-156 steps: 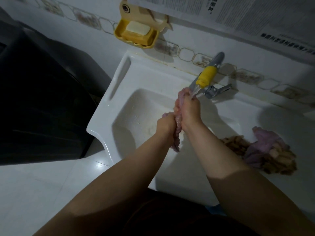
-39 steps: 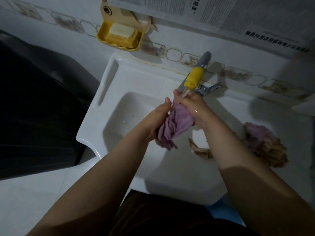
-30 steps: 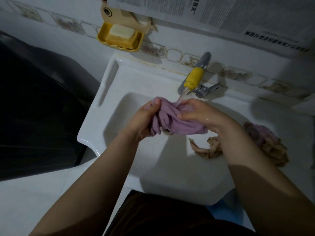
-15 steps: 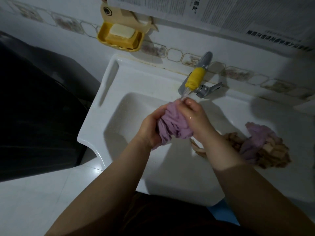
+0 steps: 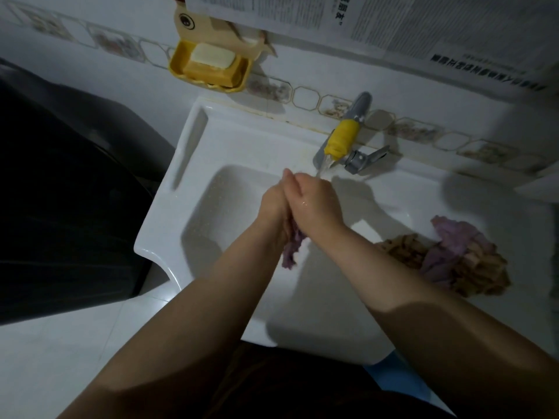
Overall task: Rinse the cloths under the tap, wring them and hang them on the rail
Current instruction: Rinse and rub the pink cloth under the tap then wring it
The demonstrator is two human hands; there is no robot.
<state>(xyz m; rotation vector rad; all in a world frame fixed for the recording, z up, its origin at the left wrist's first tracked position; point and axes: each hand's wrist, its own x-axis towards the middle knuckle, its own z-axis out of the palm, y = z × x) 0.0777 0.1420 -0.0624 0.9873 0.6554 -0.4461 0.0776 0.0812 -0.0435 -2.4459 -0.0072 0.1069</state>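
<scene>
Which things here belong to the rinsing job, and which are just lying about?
Job: purple cloth held in both hands, left hand, right hand; running tap; sink; cloth pile on the sink ledge.
Lying about: soap dish; soap; newspaper.

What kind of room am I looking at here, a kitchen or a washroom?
Most likely a home washroom or laundry corner: a white ceramic sink set against a tiled wall, a wall tap running over the hands, and a yellow soap dish with a bar of soap above it. Nothing kitchen-like shows.
</scene>
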